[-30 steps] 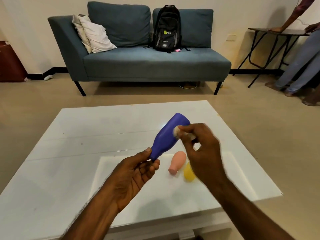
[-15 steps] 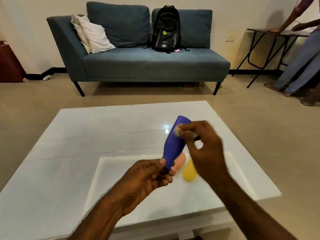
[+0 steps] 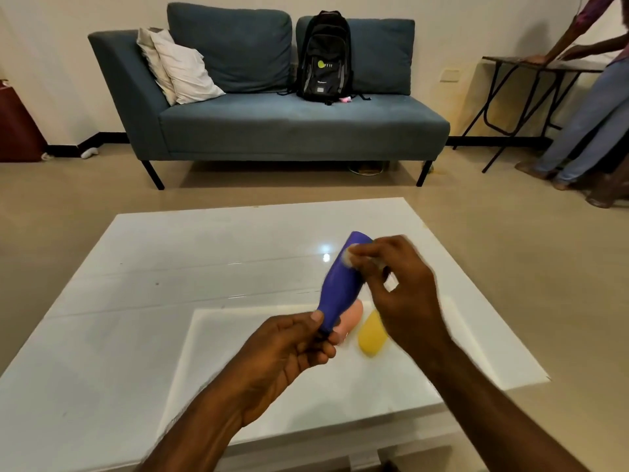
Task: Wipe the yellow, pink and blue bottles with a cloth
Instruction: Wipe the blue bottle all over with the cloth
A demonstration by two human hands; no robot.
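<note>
My left hand [image 3: 289, 349] grips the narrow neck of the blue bottle [image 3: 340, 284], which is held above the table, base pointing up and away. My right hand [image 3: 401, 291] pinches a small white cloth [image 3: 349, 258] against the bottle's upper side near its base. The pink bottle [image 3: 350, 318] and the yellow bottle [image 3: 371, 335] lie side by side on the white table [image 3: 170, 301], just below and behind my hands; both are partly hidden.
A blue sofa [image 3: 272, 131] with white pillows [image 3: 180, 69] and a black backpack [image 3: 325, 56] stands against the far wall. At the right, a person [image 3: 592, 107] leans on a folding table [image 3: 531, 93].
The blue bottle has swung more upright and shifted slightly right as my left hand moved up under it. My right hand keeps the cloth on the bottle's upper part.
</note>
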